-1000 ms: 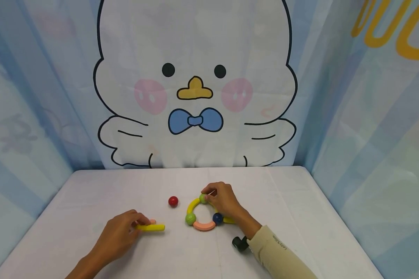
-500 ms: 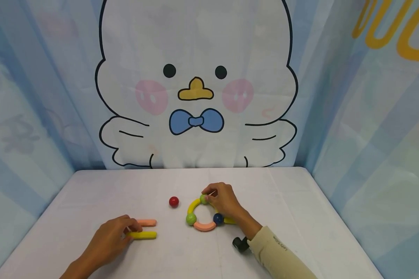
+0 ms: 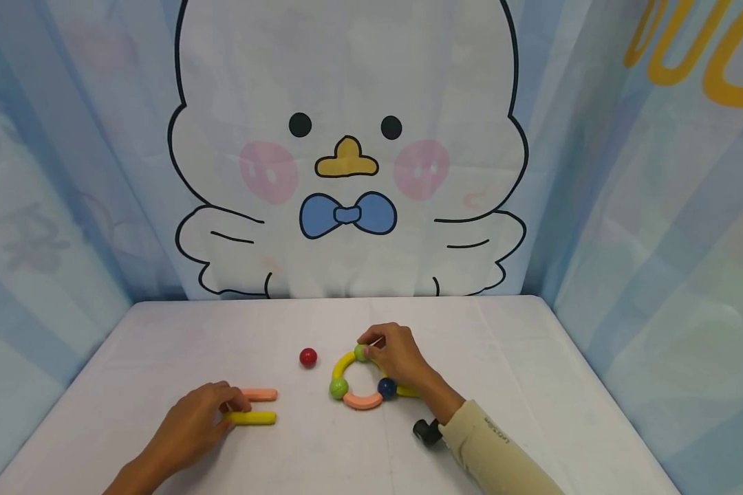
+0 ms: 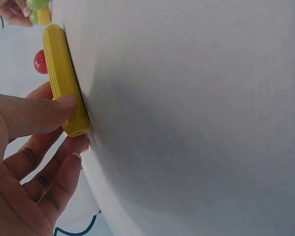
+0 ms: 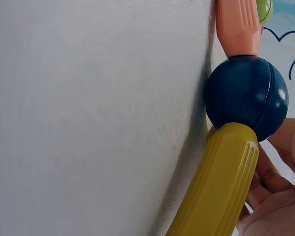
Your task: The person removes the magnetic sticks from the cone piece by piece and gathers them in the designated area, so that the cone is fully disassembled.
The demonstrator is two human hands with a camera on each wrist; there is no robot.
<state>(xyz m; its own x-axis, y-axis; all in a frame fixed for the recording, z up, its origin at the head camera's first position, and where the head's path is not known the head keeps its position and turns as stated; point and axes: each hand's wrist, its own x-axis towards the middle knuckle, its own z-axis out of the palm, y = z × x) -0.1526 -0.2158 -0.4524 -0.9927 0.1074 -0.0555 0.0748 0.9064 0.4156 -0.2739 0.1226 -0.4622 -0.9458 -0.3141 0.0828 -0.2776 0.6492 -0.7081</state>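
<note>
My left hand (image 3: 192,421) pinches a straight yellow rod (image 3: 255,418) between thumb and fingers, low over the table. A straight salmon-pink rod (image 3: 261,394) lies parallel just behind it, partly covered by the fingers. My right hand (image 3: 399,354) pinches a green ball (image 3: 360,353) at the far side of a ring of balls and curved rods. Around the ring run a yellow curved rod (image 3: 343,364), a second green ball (image 3: 338,389), a salmon-pink curved rod (image 3: 362,402) and a dark blue ball (image 5: 243,93). Another yellow rod (image 5: 214,182) meets the blue ball.
A loose red ball (image 3: 308,357) sits left of the ring. Beside the right sleeve (image 3: 501,447) lies a small black object (image 3: 426,432). The white table (image 3: 470,323) is backed by a printed curtain (image 3: 347,261), with curtains at both sides.
My left hand has moved left and nearer with the yellow rod, bringing more of the salmon-pink rod into sight. The right hand stays on the green ball.
</note>
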